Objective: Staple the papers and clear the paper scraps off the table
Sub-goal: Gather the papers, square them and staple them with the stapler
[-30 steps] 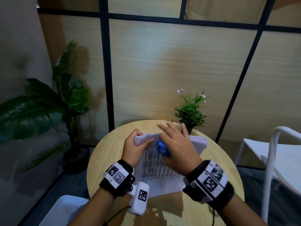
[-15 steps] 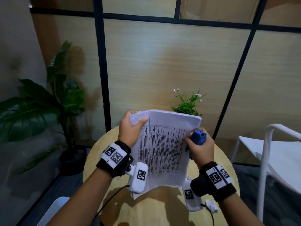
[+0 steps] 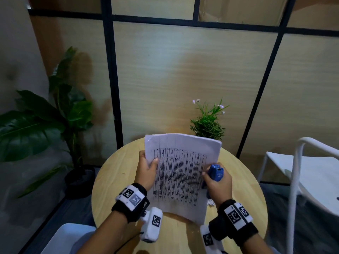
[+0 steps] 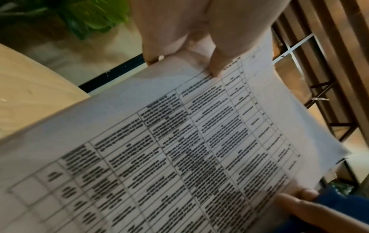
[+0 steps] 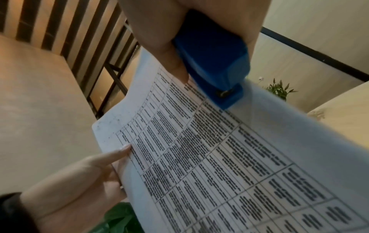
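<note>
Hands held a printed paper stack upright above the round wooden surface; left hand pinched its left edge; right hand gripped a blue stapler at its right edge; a small potted plant stood behind.

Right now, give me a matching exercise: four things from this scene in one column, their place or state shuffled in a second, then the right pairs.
Things:
1. papers
2. stapler
3. paper scrap
4. small flowering plant

Places or states:
A. lying on the table by the right wrist
B. standing at the table's far edge, behind the sheets
C. held up off the table between both hands
D. blue, gripped in the right hand

Pairs: 1-C, 2-D, 3-A, 4-B

The left hand pinches the papers' left edge.
</note>
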Demonstrator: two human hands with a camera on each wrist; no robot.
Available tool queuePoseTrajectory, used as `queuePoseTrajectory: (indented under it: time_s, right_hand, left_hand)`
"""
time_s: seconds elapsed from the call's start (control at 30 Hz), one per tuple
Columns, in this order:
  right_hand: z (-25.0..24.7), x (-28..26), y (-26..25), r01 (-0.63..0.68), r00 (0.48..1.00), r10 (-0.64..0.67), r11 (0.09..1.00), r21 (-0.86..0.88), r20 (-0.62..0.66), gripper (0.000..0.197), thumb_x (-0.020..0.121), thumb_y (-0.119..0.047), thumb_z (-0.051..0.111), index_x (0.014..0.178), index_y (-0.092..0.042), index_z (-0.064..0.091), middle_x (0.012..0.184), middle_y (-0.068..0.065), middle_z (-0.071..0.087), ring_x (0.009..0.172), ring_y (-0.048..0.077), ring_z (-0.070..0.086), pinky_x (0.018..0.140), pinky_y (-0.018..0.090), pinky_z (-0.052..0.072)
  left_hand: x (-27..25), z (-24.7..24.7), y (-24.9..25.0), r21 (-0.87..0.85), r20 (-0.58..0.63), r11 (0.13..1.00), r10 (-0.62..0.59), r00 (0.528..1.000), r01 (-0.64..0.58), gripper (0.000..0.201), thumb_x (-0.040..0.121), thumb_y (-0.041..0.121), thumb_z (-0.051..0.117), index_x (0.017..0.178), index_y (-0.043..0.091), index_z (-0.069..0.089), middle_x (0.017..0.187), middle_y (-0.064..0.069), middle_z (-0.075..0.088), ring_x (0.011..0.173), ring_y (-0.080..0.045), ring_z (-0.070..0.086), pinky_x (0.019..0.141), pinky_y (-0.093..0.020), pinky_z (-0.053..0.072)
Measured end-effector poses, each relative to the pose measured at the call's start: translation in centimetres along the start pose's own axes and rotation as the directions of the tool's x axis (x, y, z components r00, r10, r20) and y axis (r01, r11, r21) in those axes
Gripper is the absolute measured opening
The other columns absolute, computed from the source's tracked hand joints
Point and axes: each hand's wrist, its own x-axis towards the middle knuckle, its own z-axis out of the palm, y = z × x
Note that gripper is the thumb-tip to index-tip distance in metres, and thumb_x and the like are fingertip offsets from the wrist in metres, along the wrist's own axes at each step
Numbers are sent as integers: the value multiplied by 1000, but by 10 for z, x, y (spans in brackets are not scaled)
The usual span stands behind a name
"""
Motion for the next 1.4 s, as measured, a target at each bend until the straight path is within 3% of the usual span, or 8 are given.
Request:
queuePoseTrajectory:
  time_s: [0.13,0.37,0.53,0.87,1.0,1.1,1.23,1.4]
  right_hand:
    - [-3,9,-11,68,997,-64,994,85,-44,31,76,17,58,69,-12,48,68,3,53,56,4,48,59,17,44]
    - [-1,-4,21,-103,993,107,992,-77,50,24,75,8,65,81,-12,54,83,15,60,75,28,59,72,42,52]
    - [1,9,0,-1,1000,1,1000,-7,-21,32,75,12,64,74,-17,52,79,7,57,66,7,56,64,15,47]
    - [-2,-5,19,-135,990,137,989,-61,26,28,76,10,64,86,-12,51,94,20,56,72,25,57,55,23,50]
    - [-8,1,-1,-21,1000,19,996,-81,-22,26,76,9,65,84,-12,53,105,11,47,79,9,55,79,30,53]
    - [-11,6,-31,133,983,-135,991,-24,-123,39,76,7,66,92,-26,54,114,9,45,95,22,57,94,41,47]
    - [-9,10,-82,377,913,-365,926,35,-182,47,71,-12,62,81,-58,53,113,17,52,89,20,59,83,27,52]
    - [10,10,-117,562,826,-537,803,198,-170,11,81,-24,59,84,-29,50,87,8,54,71,28,57,62,35,52]
  left_hand:
    - [5,-2,12,-34,38,998,56,998,-55,28,96,9,46,120,8,33,96,11,55,87,1,56,67,-13,44]
    - [-12,-3,-13,-18,153,998,-56,987,59,21,98,5,38,115,13,30,101,8,53,109,-20,53,87,-28,40]
    - [-5,-1,5,-70,153,997,1,988,10,17,99,5,34,110,13,24,99,7,53,94,-11,56,80,-24,47]
    - [-14,-9,-5,-105,129,994,4,992,9,26,89,15,60,107,26,44,103,7,61,100,-15,62,86,-29,50]
    - [9,-13,19,-106,94,986,137,986,-127,21,81,13,70,94,22,57,91,2,66,80,-9,64,73,-21,53]
    - [17,-16,31,-110,50,981,165,985,-159,21,77,10,74,77,19,54,71,2,61,58,-6,58,56,-16,51]
    - [14,-17,33,-129,40,972,202,979,-195,21,76,8,75,75,14,55,70,-1,60,63,-14,57,61,-25,50]
    - [11,-18,32,-64,18,937,344,939,-342,35,78,6,73,104,26,61,94,15,64,86,6,61,76,-9,50]
